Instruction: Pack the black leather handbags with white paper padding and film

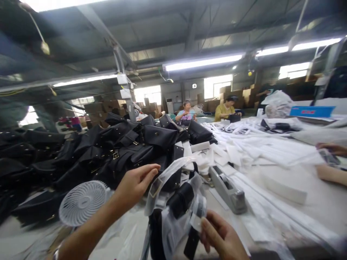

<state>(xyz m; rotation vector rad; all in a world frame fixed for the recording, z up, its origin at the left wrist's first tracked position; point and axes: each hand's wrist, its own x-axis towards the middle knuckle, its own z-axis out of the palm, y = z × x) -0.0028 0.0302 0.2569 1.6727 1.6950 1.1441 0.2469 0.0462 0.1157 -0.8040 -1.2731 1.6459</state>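
The right hand (221, 234) pinches a small translucent piece (195, 222) against the black bag (181, 200), which is between both hands, partly covered by whitish wrapping (172, 229). The left hand (135, 186) has its fingertips close together (I cannot tell if they hold something).

Left hand (137, 182) one, right hand (221, 234) one. In right's grip: one pale strip (195, 222). Between hands: one black bag (181, 199). Left of grip: one fan (83, 203). Beyond grip, rightward: one tape dispenser (228, 191), one blue box (311, 111). Farther: at least two co-workers (222, 112). Piled bags (159, 139) overlap, uncountable.
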